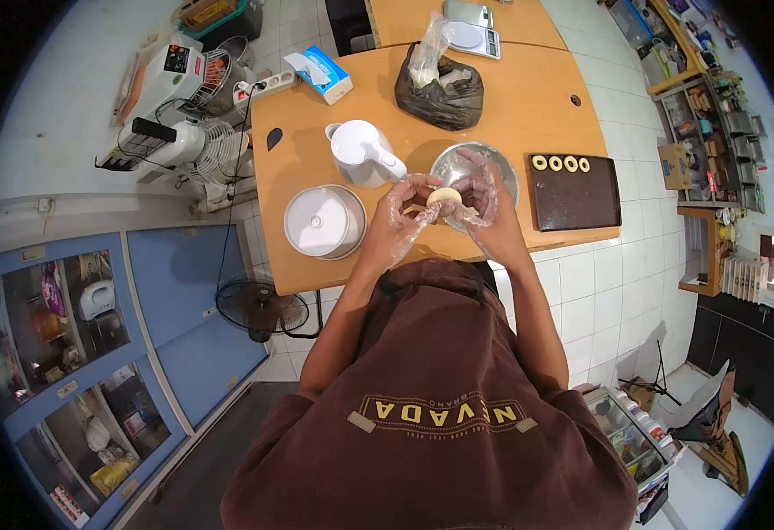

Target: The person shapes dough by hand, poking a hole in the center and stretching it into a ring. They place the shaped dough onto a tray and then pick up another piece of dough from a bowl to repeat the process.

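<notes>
A small round piece of pale dough (445, 195) is held up between my two hands, over the table's near edge. My left hand (402, 217) has its fingers closed on the dough's left side. From the other side my right hand (491, 205) grips it too, thumb in front and some fingers raised. White flour or dough coats both hands. Just behind them stands a metal bowl (503, 163), partly covered by my right hand. On a dark baking tray (577, 199) to the right, several dough rings (570, 163) lie in a row along the far edge.
Left on the wooden table (298, 124) are a white kettle (358, 150) and a round white lidded container (318, 223). Farther back sit a black plastic bag (440, 102), a blue tissue box (323, 74) and a kitchen scale (472, 39). A fan (261, 309) stands by the blue cabinet.
</notes>
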Demonstrator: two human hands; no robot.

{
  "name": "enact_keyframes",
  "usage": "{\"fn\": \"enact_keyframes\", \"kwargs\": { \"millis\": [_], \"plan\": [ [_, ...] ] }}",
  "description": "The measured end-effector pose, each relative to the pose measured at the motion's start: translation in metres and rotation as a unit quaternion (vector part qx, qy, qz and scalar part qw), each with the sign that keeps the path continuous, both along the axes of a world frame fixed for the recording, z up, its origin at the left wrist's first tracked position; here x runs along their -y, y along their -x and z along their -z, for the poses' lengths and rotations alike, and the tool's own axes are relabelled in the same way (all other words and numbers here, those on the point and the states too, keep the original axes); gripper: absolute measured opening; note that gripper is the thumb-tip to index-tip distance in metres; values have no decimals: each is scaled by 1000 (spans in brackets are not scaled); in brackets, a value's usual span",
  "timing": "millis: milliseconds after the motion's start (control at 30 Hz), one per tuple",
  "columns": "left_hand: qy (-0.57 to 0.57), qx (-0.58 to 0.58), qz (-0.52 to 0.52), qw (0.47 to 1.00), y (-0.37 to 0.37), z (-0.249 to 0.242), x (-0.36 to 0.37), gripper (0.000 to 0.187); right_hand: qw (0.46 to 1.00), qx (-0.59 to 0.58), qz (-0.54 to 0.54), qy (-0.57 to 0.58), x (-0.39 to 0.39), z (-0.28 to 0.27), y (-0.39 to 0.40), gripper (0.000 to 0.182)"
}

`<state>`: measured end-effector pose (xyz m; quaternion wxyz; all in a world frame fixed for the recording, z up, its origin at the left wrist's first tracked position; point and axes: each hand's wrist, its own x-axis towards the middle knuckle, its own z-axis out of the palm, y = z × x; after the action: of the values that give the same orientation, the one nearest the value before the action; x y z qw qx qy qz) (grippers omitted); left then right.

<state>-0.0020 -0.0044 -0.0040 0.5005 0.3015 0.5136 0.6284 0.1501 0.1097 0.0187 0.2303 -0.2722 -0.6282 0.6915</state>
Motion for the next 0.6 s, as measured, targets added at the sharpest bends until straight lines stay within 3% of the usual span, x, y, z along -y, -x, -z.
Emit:
{"fn": "enact_keyframes", "kwargs": {
  "millis": [167, 467, 600],
  "plan": [
    [38, -32, 3, 999, 3, 7, 0, 32, 999, -17, 45, 9, 5, 9, 3, 74],
    [21, 79, -11, 997, 2, 5, -4, 27, 999, -13, 38, -18, 6, 8, -1, 71],
    [21, -19, 0, 1000, 3, 8, -5, 29, 999, -1, 31, -37, 4, 7, 0, 73]
  ]
}}
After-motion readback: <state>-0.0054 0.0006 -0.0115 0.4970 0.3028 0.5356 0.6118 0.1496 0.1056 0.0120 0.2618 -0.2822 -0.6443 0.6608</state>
